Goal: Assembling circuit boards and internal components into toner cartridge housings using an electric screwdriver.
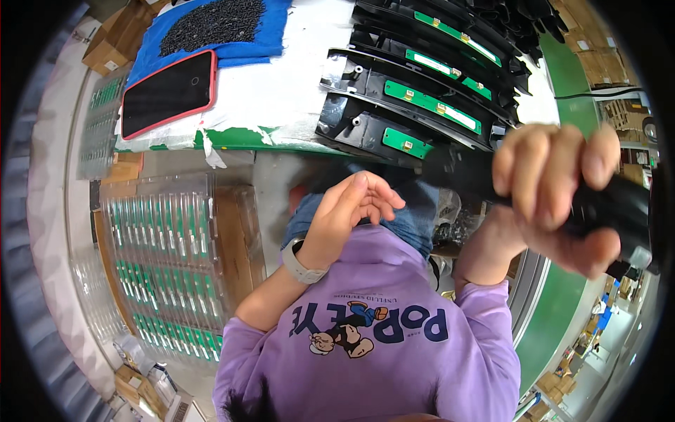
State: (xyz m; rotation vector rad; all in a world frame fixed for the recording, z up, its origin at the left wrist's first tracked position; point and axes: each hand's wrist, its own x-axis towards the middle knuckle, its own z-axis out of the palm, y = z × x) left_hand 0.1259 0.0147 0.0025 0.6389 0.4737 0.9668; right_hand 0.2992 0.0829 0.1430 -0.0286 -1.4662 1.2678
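Observation:
My right hand is wrapped round a black electric screwdriver, held tilted at the right. Its front end points left toward the nearest black plastic panel; the tip is blurred. A green circuit board lies in that panel. My left hand, with a pale watch on the wrist, hovers just in front of the table edge. Its fingers are loosely bent and apart, with nothing seen in them. Behind the nearest panel, several similar panels with green boards lie in a row.
Small black screws are heaped on a blue cloth at the far left. A red-cased phone lies in front of them. Clear trays of green boards stand lower left. Cardboard boxes are stacked at the far right.

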